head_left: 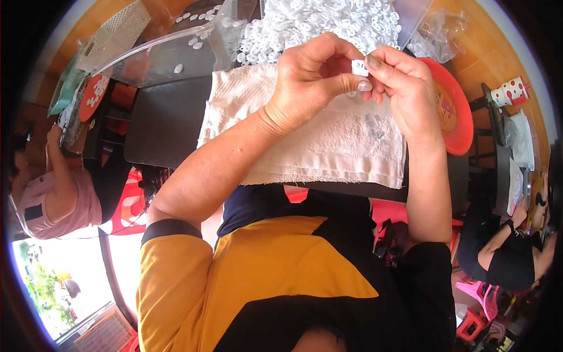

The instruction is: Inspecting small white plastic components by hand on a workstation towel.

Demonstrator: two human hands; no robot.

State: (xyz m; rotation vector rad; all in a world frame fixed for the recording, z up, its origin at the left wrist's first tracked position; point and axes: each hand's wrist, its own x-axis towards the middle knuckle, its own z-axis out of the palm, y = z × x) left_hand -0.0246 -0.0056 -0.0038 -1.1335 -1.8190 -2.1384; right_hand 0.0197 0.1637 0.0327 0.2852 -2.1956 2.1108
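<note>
A small white plastic piece with cut-out openings is pinched between my two hands above a white towel. My left hand has its thumb and forefinger closed at the piece's left side. From the other side, the thumb and fingers of my right hand close on the same piece. Below the fingertips a bit of white shows, too covered to make out. Just beyond my hands lies a large heap of similar white plastic pieces.
The towel lies on a dark table. An orange-red plate is at right, a clear plastic bag behind it. Loose white pieces lie far left by a clear plastic sheet. Other people sit left and right.
</note>
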